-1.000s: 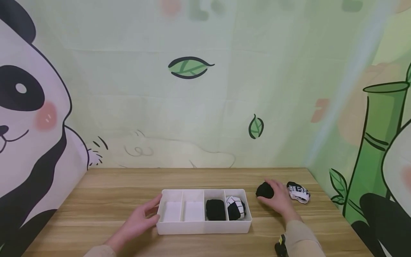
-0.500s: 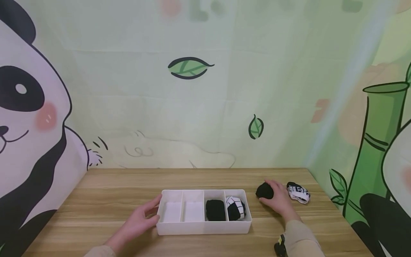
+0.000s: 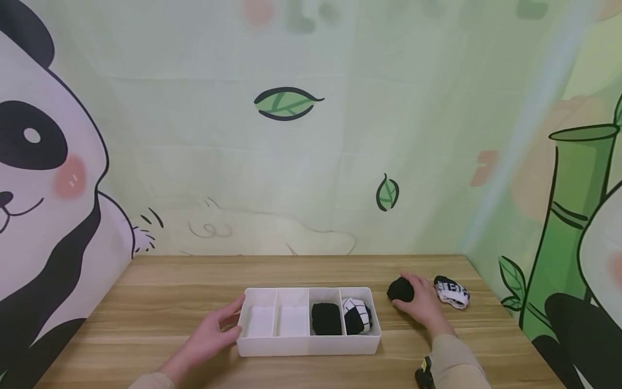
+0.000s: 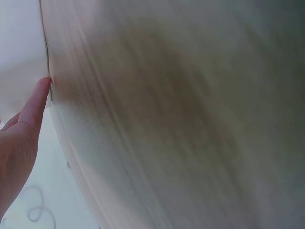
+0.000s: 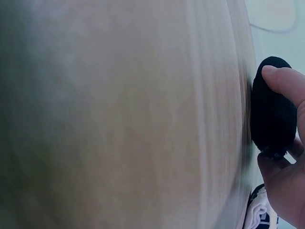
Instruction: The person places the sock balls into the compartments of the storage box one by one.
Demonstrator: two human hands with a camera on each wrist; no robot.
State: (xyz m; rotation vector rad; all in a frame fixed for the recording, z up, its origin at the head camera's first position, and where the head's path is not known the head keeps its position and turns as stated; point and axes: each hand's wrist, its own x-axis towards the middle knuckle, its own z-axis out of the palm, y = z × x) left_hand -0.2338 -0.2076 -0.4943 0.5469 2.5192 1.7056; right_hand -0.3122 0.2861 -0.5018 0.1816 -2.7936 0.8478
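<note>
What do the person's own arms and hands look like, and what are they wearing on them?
The left hand and right hand are bare, with no gloves or rings showing. A plain beige fabric left sleeve and matching beige right sleeve end near the wrists. A small black object with a yellow marking sits beside the right cuff; its attachment is unclear.

The held bundle point(image 3: 400, 290) is black, the box point(image 3: 282, 347) white.
</note>
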